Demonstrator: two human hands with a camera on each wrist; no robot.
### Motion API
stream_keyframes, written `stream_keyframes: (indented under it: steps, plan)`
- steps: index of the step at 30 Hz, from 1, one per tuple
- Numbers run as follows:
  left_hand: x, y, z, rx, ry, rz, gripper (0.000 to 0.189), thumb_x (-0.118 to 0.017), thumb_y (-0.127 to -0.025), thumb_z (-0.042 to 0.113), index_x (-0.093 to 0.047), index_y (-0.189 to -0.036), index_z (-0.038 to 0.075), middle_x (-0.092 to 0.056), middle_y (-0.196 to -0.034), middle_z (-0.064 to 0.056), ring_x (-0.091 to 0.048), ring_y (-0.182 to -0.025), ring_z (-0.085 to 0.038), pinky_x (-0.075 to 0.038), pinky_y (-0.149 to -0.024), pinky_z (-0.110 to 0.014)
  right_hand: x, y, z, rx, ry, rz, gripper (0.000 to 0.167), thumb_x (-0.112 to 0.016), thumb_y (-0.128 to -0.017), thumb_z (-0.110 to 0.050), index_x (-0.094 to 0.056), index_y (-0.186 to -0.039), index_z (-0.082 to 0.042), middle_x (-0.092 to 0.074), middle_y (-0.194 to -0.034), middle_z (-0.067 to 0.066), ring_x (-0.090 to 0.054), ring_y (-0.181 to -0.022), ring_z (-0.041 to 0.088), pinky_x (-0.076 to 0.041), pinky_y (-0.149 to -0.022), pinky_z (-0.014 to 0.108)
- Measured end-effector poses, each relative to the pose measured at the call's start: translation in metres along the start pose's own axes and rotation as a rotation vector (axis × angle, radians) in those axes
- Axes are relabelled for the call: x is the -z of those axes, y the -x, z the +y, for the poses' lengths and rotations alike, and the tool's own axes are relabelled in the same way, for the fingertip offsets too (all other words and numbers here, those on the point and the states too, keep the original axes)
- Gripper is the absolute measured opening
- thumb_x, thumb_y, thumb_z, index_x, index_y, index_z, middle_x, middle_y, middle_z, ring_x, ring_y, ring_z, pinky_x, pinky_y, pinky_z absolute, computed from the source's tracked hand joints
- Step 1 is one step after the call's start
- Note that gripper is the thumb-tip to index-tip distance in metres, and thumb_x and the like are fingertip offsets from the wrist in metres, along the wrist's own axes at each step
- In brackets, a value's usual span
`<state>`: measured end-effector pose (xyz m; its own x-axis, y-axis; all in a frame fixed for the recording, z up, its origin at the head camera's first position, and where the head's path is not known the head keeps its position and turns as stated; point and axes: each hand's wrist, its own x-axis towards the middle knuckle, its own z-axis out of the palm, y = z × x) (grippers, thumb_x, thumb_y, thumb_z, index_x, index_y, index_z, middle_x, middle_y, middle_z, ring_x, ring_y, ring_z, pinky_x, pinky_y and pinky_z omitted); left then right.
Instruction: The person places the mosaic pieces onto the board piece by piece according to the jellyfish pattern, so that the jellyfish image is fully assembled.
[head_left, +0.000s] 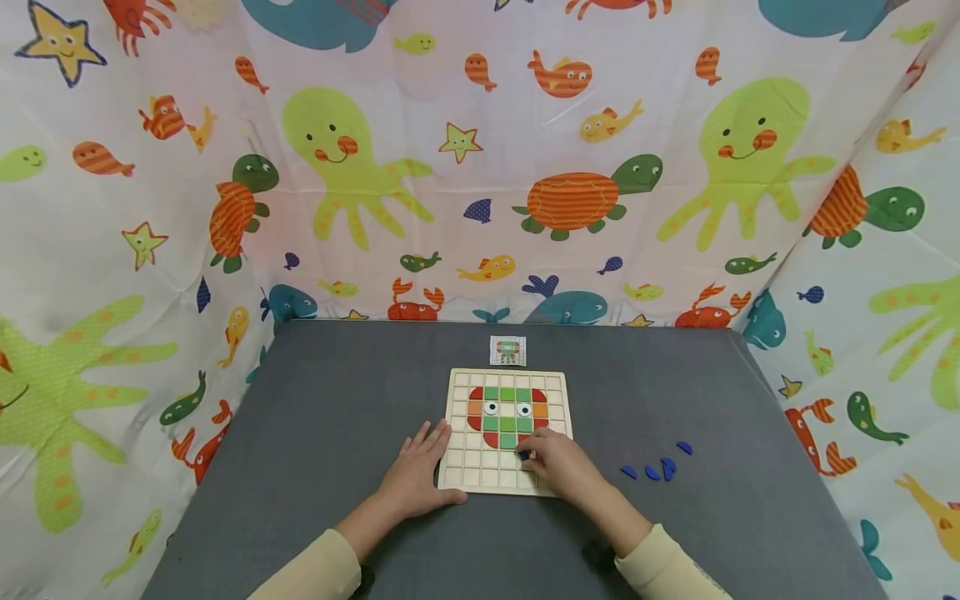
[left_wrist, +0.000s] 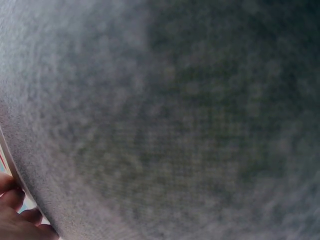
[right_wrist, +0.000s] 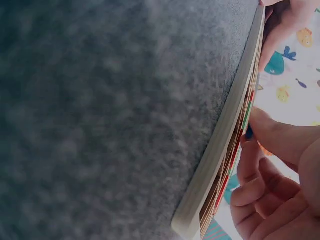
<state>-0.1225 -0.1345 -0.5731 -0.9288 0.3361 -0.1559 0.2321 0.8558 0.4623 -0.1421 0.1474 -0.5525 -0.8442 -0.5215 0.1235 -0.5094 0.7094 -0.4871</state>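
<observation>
A red-and-green face (head_left: 507,422) is already filling the board (head_left: 474,477) near its top; the left hand (head_left: 416,469), fingers extended, is touching the edge, the right hand (head_left: 561,467) is pinching one blue piece (head_left: 523,456) there, loose blue pieces (head_left: 667,468) lying alongside.

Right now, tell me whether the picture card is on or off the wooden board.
Off: the picture card lies on the gray table, beyond the wooden board.

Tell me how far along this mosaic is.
Looks done: a red, green and orange tile face on the pale wooden grid board. In hand: the right grip pinches a dark blue piece. Remaining: blue half-moon pieces lie loose; bare lower cells probably await them.
</observation>
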Motion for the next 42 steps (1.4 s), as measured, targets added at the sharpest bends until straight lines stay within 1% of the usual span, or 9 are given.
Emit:
stream_keyframes:
  steps: [6,10,17,20,24,28,33,39,42]
  plan:
    - [0.0,0.0,0.0,0.0,0.0,0.004,0.116,-0.08,-0.075,0.065,-0.026,-0.161,0.009,-0.024,-0.167,-0.007,-0.016,-0.156,-0.036,-0.021,-0.121,-0.062,-0.001,-0.001,0.001,0.009,-0.012,-0.018,0.019,-0.081,-0.083,-0.006,-0.078,-0.102,-0.008,-0.069,-0.096,0.005,-0.055,-0.074,0.009,-0.052,-0.067,0.03]
    - [0.001,0.0,0.001,0.0,-0.003,0.004,0.116,-0.079,-0.075,0.065,-0.026,-0.161,0.009,-0.025,-0.167,-0.008,-0.016,-0.156,-0.036,-0.021,-0.121,-0.062,-0.001,-0.003,0.003,0.007,-0.028,-0.034,0.02,-0.082,-0.082,-0.006,-0.078,-0.102,-0.007,-0.069,-0.095,0.006,-0.057,-0.076,0.009,-0.053,-0.069,0.03]
    - [0.002,0.001,0.003,-0.004,0.002,0.003,0.115,-0.081,-0.075,0.062,-0.026,-0.161,0.008,-0.025,-0.167,-0.008,-0.016,-0.156,-0.036,-0.02,-0.121,-0.062,0.003,-0.004,0.003,-0.039,-0.048,-0.066,0.022,-0.081,-0.083,-0.007,-0.078,-0.105,-0.009,-0.069,-0.095,0.003,-0.058,-0.078,0.01,-0.053,-0.07,0.03]
    - [0.003,0.002,0.003,0.0,-0.003,0.002,0.114,-0.081,-0.076,0.061,-0.026,-0.161,0.009,-0.025,-0.167,-0.007,-0.016,-0.156,-0.035,-0.02,-0.121,-0.062,0.006,-0.004,0.002,-0.063,-0.049,-0.051,0.02,-0.08,-0.084,-0.005,-0.078,-0.104,-0.009,-0.069,-0.094,0.002,-0.059,-0.08,0.011,-0.052,-0.07,0.031]
    - [0.002,0.001,0.002,0.002,0.001,0.004,0.114,-0.08,-0.076,0.062,-0.025,-0.161,0.01,-0.024,-0.167,-0.007,-0.015,-0.156,-0.035,-0.019,-0.122,-0.061,0.017,0.0,0.004,-0.123,-0.057,-0.001,0.017,-0.078,-0.086,-0.005,-0.078,-0.103,-0.01,-0.069,-0.094,0.001,-0.058,-0.079,0.012,-0.05,-0.068,0.029]
    - [0.0,0.001,0.0,-0.002,0.001,0.005,0.115,-0.08,-0.075,0.064,-0.026,-0.161,0.009,-0.025,-0.167,-0.008,-0.016,-0.156,-0.036,-0.02,-0.121,-0.062,0.035,0.011,0.015,-0.19,-0.063,0.064,0.02,-0.078,-0.087,-0.006,-0.078,-0.106,-0.01,-0.069,-0.094,0.002,-0.056,-0.075,0.011,-0.048,-0.065,0.027]
    - [-0.001,0.0,-0.001,0.003,0.005,0.0,0.116,-0.08,-0.075,0.065,-0.026,-0.161,0.009,-0.024,-0.168,-0.007,-0.016,-0.156,-0.036,-0.02,-0.121,-0.062,0.058,0.03,0.039,-0.284,-0.019,0.127,0.024,-0.079,-0.086,-0.008,-0.077,-0.11,-0.009,-0.069,-0.097,0.003,-0.057,-0.076,0.01,-0.05,-0.067,0.03]
    - [-0.001,-0.001,-0.001,0.004,0.0,0.002,0.117,-0.079,-0.074,0.066,-0.025,-0.161,0.01,-0.024,-0.168,-0.007,-0.015,-0.156,-0.035,-0.02,-0.121,-0.062,0.083,0.062,0.074,-0.336,0.056,0.195,0.024,-0.078,-0.086,-0.007,-0.076,-0.111,-0.006,-0.071,-0.102,0.01,-0.062,-0.077,0.017,-0.052,-0.066,0.037]
    - [-0.001,-0.001,-0.001,0.001,0.004,0.002,0.117,-0.079,-0.074,0.066,-0.026,-0.161,0.009,-0.024,-0.168,-0.007,-0.015,-0.156,-0.035,-0.02,-0.121,-0.062,0.093,0.078,0.09,-0.368,0.083,0.212,0.025,-0.077,-0.087,-0.007,-0.076,-0.111,-0.005,-0.07,-0.106,0.013,-0.063,-0.079,0.021,-0.053,-0.067,0.041]
